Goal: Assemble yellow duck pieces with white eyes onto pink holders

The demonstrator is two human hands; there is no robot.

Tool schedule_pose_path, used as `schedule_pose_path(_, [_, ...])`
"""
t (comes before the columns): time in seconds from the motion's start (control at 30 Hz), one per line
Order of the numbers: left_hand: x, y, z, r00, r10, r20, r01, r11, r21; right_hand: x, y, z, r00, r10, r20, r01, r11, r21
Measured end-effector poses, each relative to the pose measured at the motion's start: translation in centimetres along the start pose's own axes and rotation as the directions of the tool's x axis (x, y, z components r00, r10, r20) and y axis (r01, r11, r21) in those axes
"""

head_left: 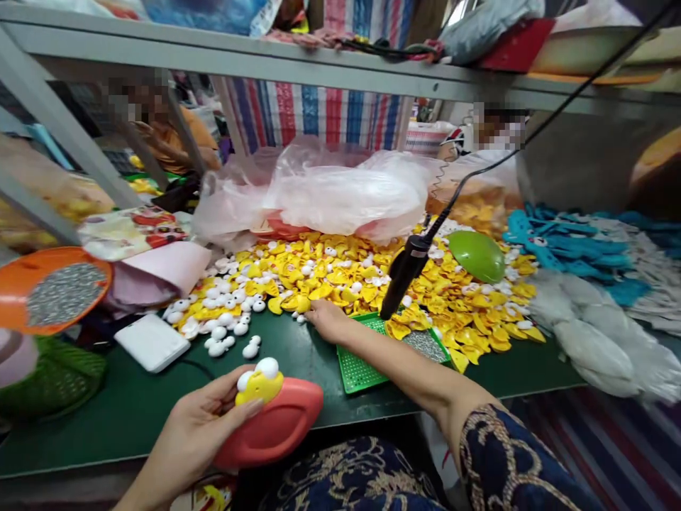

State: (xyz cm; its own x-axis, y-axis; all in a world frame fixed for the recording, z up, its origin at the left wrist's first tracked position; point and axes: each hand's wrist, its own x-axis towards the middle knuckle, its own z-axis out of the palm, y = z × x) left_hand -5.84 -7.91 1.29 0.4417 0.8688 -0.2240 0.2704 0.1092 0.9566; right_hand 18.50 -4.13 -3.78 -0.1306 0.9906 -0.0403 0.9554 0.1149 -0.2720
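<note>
Dark blue cloth with tan swirls is closest, at six o'clock, on the person's lap. A sleeve with the same swirls sits between four and five o'clock.

At half past seven is the left hand. Its thumb and fingers are pinched close on a yellow piece with two white balls on top. So the yellow piece is at seven o'clock, up off the table. A red shape is right up against it, beside the thumb.

The right hand is a bit below the middle, near six o'clock. Its fingertips are at the edge of a big yellow pile. I cannot tell if they hold anything.

Under the right arm, near half past five, is a green tray with little silver bits in it. A black tool on a cord tilts over the tray, near four o'clock.

More white balls and a white box are at eight o'clock. An orange bowl of silver bits is near nine, and a green bowl is at three. Clear bags are at twelve.
</note>
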Motion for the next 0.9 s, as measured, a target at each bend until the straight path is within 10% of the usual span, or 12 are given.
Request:
schedule_pose_path(0.1, [1.3,0.0,1.2,0.992,-0.123,0.021,0.125,0.984,-0.127,-3.5,0.8,0.0,0.946,-0.076,-0.315,0.107,0.991,0.081])
schedule_pose_path(0.2, [2.2,-1.0,1.3,0.976,-0.2,0.09,0.216,0.95,-0.226,-10.9,3.5,1.2,0.637,-0.008,-0.771,0.192,0.97,0.149])
schedule_pose_path(0.27, [2.9,-1.5,1.3,0.968,-0.22,0.12,0.245,0.929,-0.279,-15.7,6.6,2.3,0.412,0.192,-0.891,-0.059,0.981,0.185])
schedule_pose_path(0.33, [3.7,-1.5,1.7,0.965,-0.211,0.158,0.252,0.914,-0.317,-19.2,10.1,3.5,0.332,0.433,-0.838,-0.397,0.87,0.292])
schedule_pose_path(0.47, [5.5,-0.6,4.0,0.939,-0.169,0.301,0.278,0.887,-0.369,-21.2,13.9,5.3,0.394,0.725,-0.564,-0.683,0.642,0.348])
schedule_pose_path(0.67, [6.7,-1.7,6.4,0.885,-0.151,0.44,0.35,0.839,-0.416,-17.4,11.4,6.7,0.466,0.714,-0.523,-0.646,0.679,0.35])
schedule_pose_path(0.9, [6.4,-4.1,4.9,0.914,-0.127,0.384,0.295,0.859,-0.419,-12.6,7.1,6.4,0.586,0.611,-0.533,-0.521,0.787,0.33])
